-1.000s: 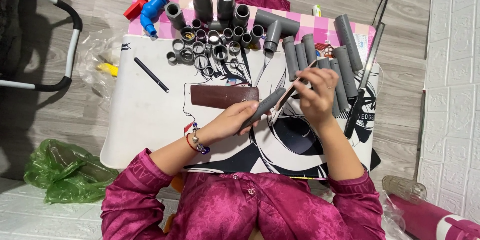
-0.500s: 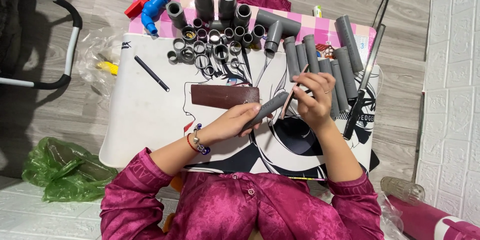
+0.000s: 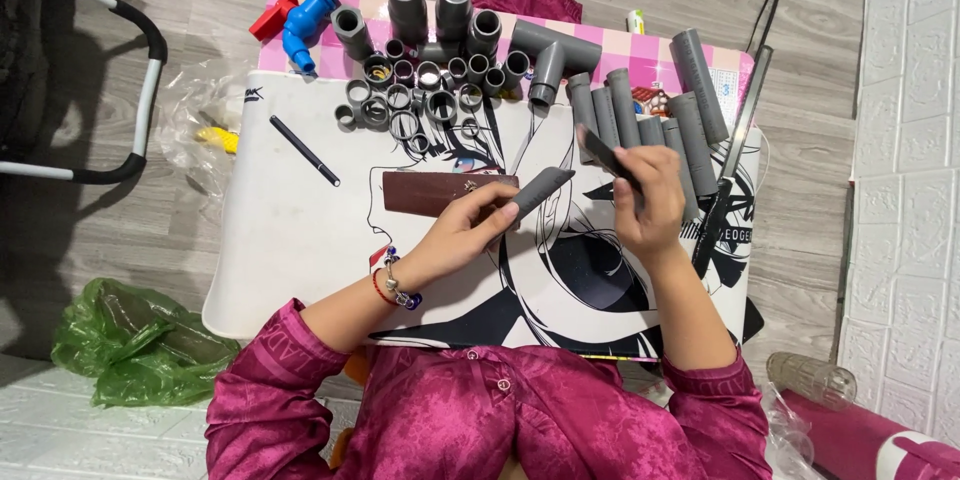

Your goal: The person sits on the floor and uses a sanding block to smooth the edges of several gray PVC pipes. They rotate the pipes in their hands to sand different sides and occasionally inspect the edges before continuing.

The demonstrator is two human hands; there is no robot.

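My left hand (image 3: 468, 232) grips a short grey pipe piece (image 3: 540, 190) that points up and to the right, held over the white printed board (image 3: 290, 240). My right hand (image 3: 648, 202) holds a thin dark flat tool (image 3: 606, 154), its tip reaching toward the row of grey pipes. The pipe piece and the tool are a little apart. Just above my left hand a brown rectangular strip (image 3: 440, 193) lies flat on the board.
Grey pipe lengths (image 3: 640, 115) lie in a row at the right, with grey fittings and rings (image 3: 430, 90) at the top. A blue tap (image 3: 303, 23), a black pen (image 3: 305, 151), a long metal bar (image 3: 735, 150) and a green bag (image 3: 130, 340) are around.
My right hand has drawn the dark tool away from the pipe piece, up and to the right. The left hand still holds the pipe piece in about the same place.
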